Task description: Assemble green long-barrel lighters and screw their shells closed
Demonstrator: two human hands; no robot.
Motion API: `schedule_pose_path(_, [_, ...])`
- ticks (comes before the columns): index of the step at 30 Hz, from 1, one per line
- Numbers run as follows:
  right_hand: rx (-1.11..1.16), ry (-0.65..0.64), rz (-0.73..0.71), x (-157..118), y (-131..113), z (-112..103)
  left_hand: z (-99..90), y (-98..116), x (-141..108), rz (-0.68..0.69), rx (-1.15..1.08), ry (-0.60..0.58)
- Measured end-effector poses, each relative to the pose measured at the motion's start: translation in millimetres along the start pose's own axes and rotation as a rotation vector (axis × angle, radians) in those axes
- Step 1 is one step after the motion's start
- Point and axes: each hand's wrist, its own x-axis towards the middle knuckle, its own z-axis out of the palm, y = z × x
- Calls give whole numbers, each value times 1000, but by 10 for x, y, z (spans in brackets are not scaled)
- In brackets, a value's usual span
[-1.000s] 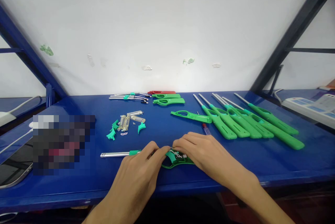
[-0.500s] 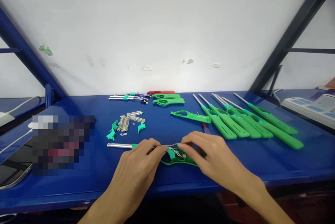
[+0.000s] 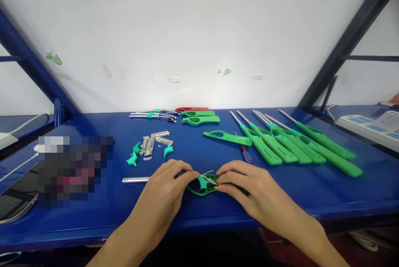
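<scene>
One open green casing (image 3: 204,194) between left hand (image 3: 170,184), right hand (image 3: 251,180).

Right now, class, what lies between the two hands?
In the head view, part of an open green casing, a teal piece and pale wires lie between the left hand and right hand.

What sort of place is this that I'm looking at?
Most likely an assembly or repair workbench, though I can't tell which. There's an open green casing with white wires showing, loose clear parts, and a row of long-nosed green lighters laid out on the right.
</scene>
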Motion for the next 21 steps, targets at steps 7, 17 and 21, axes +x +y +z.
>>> schedule_pose_path(7, [-21, -3, 6, -24, 10, 7, -13, -4, -8, 2, 16, 4])
schedule_pose_path(17, [6, 25, 37, -8, -53, -1, -26, -2, -8, -2, 22, -4])
schedule_pose_path(21, [4, 59, 77, 73, -40, -14, -12, 6, -15, -9, 29, -11])
